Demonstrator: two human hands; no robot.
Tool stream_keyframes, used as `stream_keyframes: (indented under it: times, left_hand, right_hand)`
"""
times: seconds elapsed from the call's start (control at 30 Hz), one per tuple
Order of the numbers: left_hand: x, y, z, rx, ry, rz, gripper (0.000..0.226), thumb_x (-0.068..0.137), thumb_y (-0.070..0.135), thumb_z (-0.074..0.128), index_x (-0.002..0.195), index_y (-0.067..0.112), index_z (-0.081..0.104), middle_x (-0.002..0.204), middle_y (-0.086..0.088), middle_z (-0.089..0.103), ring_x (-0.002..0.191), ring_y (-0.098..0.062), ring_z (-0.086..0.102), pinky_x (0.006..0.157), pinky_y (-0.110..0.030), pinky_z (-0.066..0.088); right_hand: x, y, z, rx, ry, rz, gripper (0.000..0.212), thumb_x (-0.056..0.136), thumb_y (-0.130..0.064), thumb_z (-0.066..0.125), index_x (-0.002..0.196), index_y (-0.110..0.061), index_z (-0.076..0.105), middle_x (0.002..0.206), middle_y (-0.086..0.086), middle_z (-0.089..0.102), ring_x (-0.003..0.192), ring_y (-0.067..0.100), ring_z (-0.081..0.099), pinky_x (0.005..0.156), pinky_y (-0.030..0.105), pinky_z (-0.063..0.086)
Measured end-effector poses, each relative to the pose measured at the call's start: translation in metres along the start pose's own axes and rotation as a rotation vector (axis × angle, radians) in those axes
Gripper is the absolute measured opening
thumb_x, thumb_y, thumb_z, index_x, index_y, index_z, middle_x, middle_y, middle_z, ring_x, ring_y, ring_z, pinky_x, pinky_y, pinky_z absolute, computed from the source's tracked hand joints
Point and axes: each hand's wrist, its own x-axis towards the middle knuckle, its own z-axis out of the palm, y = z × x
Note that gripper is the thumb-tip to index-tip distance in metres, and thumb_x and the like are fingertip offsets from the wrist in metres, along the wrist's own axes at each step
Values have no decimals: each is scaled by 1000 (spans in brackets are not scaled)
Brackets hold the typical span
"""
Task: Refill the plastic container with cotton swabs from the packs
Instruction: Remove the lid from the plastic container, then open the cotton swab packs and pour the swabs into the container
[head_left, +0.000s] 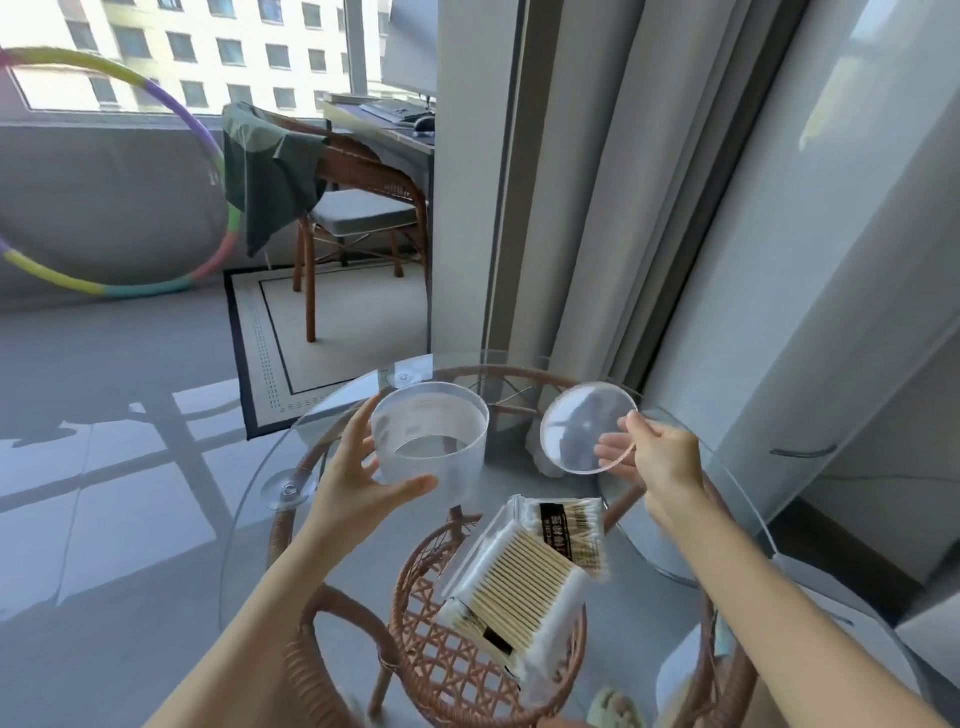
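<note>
The left hand's (353, 467) fingers lie behind the plastic container (431, 441) and show only as blurred shapes through its frosted wall. Part of the right hand's (660, 457) fingers is likewise seen through the lid (584, 426). Whether the container's base rests on the glass table (675, 613) or hangs just above it cannot be told. Of the two packs of cotton swabs (519, 582), the farther one is half covered by the nearer, and the print on their dark labels is too blurred to read.

The left hand wraps the container from the left, thumb laid along the near wall, fingers curled round the far side. The right hand pinches the right rim of the round clear lid between thumb and fingers, holding it tilted in the air, to the right of the container and apart from it.

The container is a squat, translucent cylinder, open at the top, at the far left of the round table. The packs lie flat on the glass near its middle, nearer than both hands, with wooden sticks and white tips showing through clear wrap.
</note>
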Motion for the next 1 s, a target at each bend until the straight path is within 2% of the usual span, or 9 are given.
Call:
stream_keyframes:
  times: [0.17, 0.23, 0.3, 0.43, 0.53, 0.7, 0.8, 0.9, 1.0]
  left_hand:
    - [5, 1, -1, -7, -72, -152, 112, 51, 38, 87, 137, 46, 16, 145, 1, 36, 126, -18, 42, 94, -30, 41]
    - [4, 6, -6, 27, -86, -197, 126, 36, 58, 85, 137, 50, 12, 146, 5, 31, 128, -14, 36, 103, -37, 36]
    - [-1, 14, -11, 132, -30, -177, 119, 45, 49, 84, 142, 44, 15, 149, 4, 28, 132, -14, 32, 109, -41, 30]
    - [-16, 31, -13, 398, 169, 100, 52, 71, 20, 78, 118, 26, 56, 113, 0, 59, 102, -19, 58, 88, -32, 48]
    - [-30, 53, -1, 467, 0, 49, 7, 81, 24, 68, 87, 26, 65, 80, 11, 65, 72, -9, 61, 62, -15, 48]
    - [-51, 68, 26, 652, -498, -146, 25, 89, 38, 54, 95, 18, 69, 84, 6, 67, 77, -7, 63, 69, -23, 53]
    - [-62, 73, 29, 602, -475, -177, 18, 87, 28, 59, 87, 13, 70, 76, -1, 68, 67, -11, 61, 64, -28, 52]
    - [-72, 89, 25, 426, -429, -184, 10, 83, 18, 65, 73, 17, 67, 60, 6, 63, 50, -1, 55, 53, -16, 47]
    - [-83, 110, 33, 173, -472, -242, 11, 80, 11, 66, 69, 8, 66, 59, -6, 65, 50, -12, 58, 51, -20, 48]
  right_hand:
    - [12, 13, -18, -208, -26, 56, 32, 94, -26, 52, 71, -4, 58, 75, 18, 65, 62, 28, 64, 47, 27, 57]
    - [13, 15, -27, -651, 14, -138, 37, 89, -36, 55, 77, -1, 61, 78, 17, 66, 74, 34, 66, 62, 37, 57]
    - [-4, 9, -35, -974, 72, -422, 35, 86, -40, 57, 98, -8, 62, 91, 10, 67, 90, 33, 63, 71, 35, 51]
    - [-67, -11, -32, -850, -444, -469, 42, 80, -50, 63, 110, -22, 65, 93, -9, 68, 89, 10, 64, 74, 23, 49]
    - [-97, -13, -20, -1036, -686, -445, 62, 71, -61, 65, 123, -29, 55, 99, -13, 63, 92, 5, 59, 76, 24, 50]
    - [-116, -7, -8, -992, -748, -411, 64, 73, -43, 74, 129, -24, 51, 101, -5, 63, 94, 10, 60, 84, 32, 54]
    - [-125, -5, -12, -811, -792, -353, 47, 74, -27, 76, 117, -20, 58, 91, -11, 61, 85, 5, 61, 77, 25, 56]
    - [-133, -1, -24, -796, -760, -433, 42, 72, -26, 75, 111, -23, 60, 100, -10, 62, 96, 8, 61, 84, 31, 54]
    - [-148, -1, -42, -948, -414, -815, 41, 72, -29, 74, 109, -21, 56, 99, -9, 53, 95, 10, 49, 82, 22, 40]
